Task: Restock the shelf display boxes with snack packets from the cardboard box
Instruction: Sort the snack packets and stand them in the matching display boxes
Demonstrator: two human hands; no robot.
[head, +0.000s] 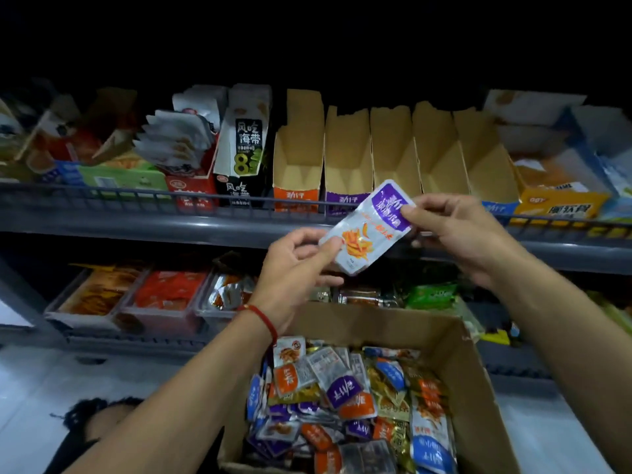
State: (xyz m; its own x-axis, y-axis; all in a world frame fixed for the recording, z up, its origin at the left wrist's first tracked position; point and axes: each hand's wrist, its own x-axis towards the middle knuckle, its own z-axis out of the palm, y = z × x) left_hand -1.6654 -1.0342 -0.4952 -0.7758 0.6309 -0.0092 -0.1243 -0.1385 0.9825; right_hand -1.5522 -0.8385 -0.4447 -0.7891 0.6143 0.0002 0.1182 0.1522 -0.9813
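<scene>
- Right now the purple snack packet (367, 227) is held in the air just in front of the shelf rail (136, 195); left hand (295, 265) pinches its bottom corner, right hand (455, 230) pinches the top edge.
- Risk: it lands in the orange-fronted display box (297, 165), not the purple-fronted display box (347, 159) right beside it.
- Risk: a thin two-corner pinch; the packet could slip back into the cardboard box (455, 354).
- Box mouths are narrow but open on top; the rail must be cleared first.

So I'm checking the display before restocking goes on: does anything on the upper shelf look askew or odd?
Yes. Left of the empty brown display boxes, a stack of white packets fans out tilted instead of standing straight, and the boxes at the far left lean at angles. The rest looks orderly.
</scene>
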